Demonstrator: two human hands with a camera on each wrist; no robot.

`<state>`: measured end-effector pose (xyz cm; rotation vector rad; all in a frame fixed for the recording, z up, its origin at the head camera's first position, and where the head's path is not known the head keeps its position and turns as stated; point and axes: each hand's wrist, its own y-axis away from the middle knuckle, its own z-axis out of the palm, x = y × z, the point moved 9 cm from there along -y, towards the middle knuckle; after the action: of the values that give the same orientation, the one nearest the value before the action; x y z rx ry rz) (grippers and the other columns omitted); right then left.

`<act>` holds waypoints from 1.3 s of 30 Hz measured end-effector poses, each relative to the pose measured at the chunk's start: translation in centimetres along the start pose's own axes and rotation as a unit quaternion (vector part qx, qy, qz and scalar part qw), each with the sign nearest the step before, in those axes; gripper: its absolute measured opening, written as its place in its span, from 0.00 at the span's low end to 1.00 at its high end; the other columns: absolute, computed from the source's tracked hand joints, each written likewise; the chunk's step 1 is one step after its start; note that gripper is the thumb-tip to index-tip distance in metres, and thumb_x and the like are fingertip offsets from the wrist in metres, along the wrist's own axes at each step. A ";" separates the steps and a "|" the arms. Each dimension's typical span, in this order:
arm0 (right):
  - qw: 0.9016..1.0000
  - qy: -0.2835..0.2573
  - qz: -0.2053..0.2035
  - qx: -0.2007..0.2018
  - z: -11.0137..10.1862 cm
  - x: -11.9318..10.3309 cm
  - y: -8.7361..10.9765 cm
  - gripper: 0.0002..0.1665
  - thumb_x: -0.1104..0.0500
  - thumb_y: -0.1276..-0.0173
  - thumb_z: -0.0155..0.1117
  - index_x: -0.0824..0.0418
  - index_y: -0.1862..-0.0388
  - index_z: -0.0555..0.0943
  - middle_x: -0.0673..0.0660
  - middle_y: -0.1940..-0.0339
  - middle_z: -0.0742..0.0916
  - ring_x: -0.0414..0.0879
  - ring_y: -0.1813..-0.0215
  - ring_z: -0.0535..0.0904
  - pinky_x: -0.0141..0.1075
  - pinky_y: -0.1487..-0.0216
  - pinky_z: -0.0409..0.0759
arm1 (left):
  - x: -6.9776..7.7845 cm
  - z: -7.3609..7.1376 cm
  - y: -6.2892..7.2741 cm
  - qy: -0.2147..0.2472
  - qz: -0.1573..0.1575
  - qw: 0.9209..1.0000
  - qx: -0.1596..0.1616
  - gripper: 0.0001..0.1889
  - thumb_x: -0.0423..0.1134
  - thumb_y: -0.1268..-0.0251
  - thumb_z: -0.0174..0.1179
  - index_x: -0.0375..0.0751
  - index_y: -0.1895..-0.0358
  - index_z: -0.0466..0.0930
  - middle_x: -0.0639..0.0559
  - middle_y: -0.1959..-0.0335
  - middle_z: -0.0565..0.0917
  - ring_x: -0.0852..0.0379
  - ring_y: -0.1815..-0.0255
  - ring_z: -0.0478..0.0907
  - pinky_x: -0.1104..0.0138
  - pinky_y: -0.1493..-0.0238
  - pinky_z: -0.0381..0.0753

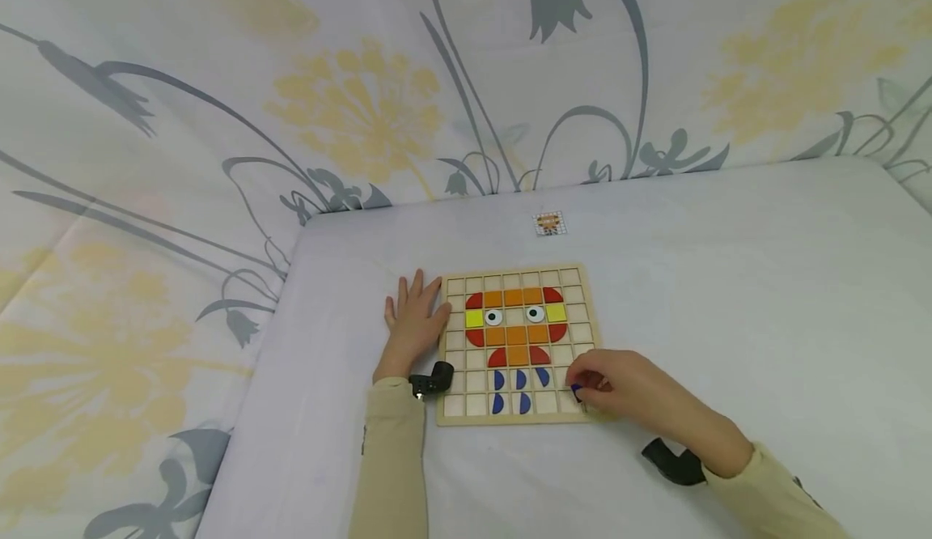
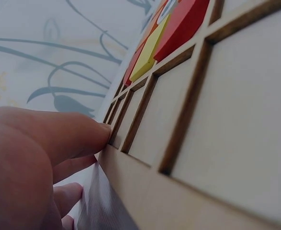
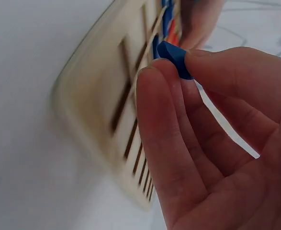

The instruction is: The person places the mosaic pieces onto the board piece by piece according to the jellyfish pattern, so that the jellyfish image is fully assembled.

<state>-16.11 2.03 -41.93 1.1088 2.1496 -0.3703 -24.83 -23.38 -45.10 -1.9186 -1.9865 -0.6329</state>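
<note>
A wooden grid board [image 1: 455, 405] lies on the white surface. Orange squares, red rounded pieces, yellow squares and two eye pieces fill its upper and middle cells. Several blue half-circles [image 1: 525, 403] sit in the lower cells, one of them tilted. Fingers spread, my left hand [image 1: 413, 324] rests at the board's left edge; in the left wrist view its thumb [image 2: 85, 135] touches the frame. Over the board's lower right corner, my right hand [image 1: 637, 385] pinches a blue half-circle piece [image 3: 174, 58] between thumb and fingertips, partly hidden in the head view.
Beyond the board lies a small pattern card [image 1: 549, 223] with an orange figure on a grid. Floral cloth [image 1: 379, 110] rises behind the white surface and along its left side. Black wrist devices [image 1: 673, 464] are on both wrists.
</note>
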 end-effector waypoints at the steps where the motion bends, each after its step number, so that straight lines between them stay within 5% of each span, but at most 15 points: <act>1: 1.000 -0.004 -0.006 0.000 0.2 -0.3 -0.2 0.06 0.61 0.43 0.62 0.51 0.66 0.78 0.39 0.72 0.78 0.35 0.69 0.72 0.29 0.67 0.74 | -0.1 0.0 0.0 0.000 -0.001 1.000 0.001 0.27 0.50 0.35 0.44 0.49 0.33 0.57 0.48 0.29 0.43 0.48 0.30 0.28 0.48 0.38 0.26; 18: 1.000 0.027 -0.013 0.001 2.4 -1.7 -2.3 0.05 0.62 0.44 0.62 0.52 0.69 0.80 0.40 0.76 0.75 0.37 0.72 0.68 0.28 0.71 0.70 | 0.1 -0.1 -0.1 0.003 0.003 1.000 0.003 0.27 0.50 0.35 0.44 0.49 0.33 0.58 0.47 0.29 0.43 0.48 0.30 0.29 0.48 0.39 0.26; 39: 0.998 0.063 -0.019 0.007 2.9 -2.4 -2.2 0.05 0.60 0.47 0.67 0.52 0.70 0.81 0.42 0.75 0.73 0.36 0.74 0.67 0.27 0.73 0.69 | 0.2 -0.1 0.1 0.005 0.002 1.000 0.001 0.27 0.49 0.35 0.44 0.48 0.33 0.58 0.47 0.29 0.43 0.48 0.30 0.29 0.48 0.39 0.25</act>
<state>-15.59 -2.24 -42.56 1.1275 2.2838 -0.3405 -24.80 -23.28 -44.91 -1.9139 -1.9755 -0.6383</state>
